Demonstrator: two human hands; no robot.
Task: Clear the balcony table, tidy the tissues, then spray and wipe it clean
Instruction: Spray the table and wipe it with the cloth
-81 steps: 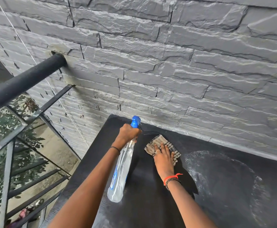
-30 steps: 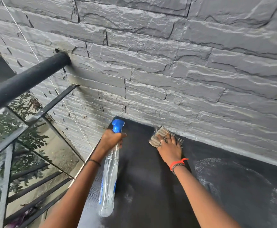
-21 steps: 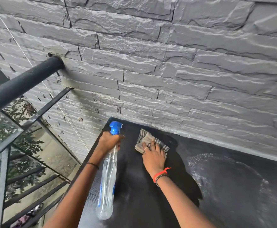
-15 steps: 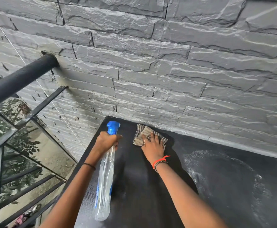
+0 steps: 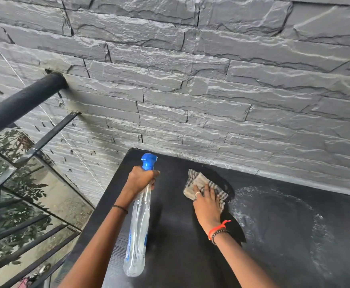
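Left grip (image 5: 141,179) clamped round spray bottle (image 5: 137,231) neck near the worktop's (image 5: 190,256) left edge, right grip (image 5: 206,201) spread flat pressing cloth (image 5: 199,181) by the wall; a slack hold could drop the bottle past the railing (image 5: 20,102), and the hazy patch (image 5: 273,204) may get missed.

Left hand (image 5: 141,179) gripping, right hand (image 5: 206,202) pressing flat

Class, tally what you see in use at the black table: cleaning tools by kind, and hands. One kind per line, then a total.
Clear plastic spray bottle with blue nozzle: 1
Checked brown cloth: 1
Hands: 2, the left hand and the right hand
Total: 4
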